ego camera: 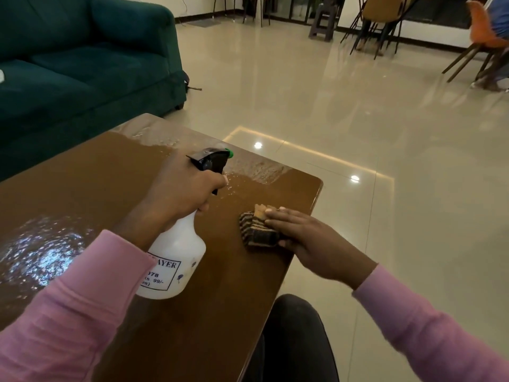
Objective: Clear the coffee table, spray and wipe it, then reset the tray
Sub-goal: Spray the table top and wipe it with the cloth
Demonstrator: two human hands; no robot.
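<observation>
Upper left: plush dark-green sofa. Below: glossy brown wooden bench, rounded corner, beaded with droplets at far left, foamy streak along the far edge. Centre: left hand curled round the neck of a white plastic spray bottle, black trigger head, tilted over the bench. Right of centre: right hand, fingers flat, pressing a folded striped cloth onto the bench. Right: shiny cream floor tiles, chairs at the top.

I counted one coffee table, one spray bottle and one folded striped cloth. There were two hands, the left hand and the right hand, one green sofa, one orange chair and one grey stool.
</observation>
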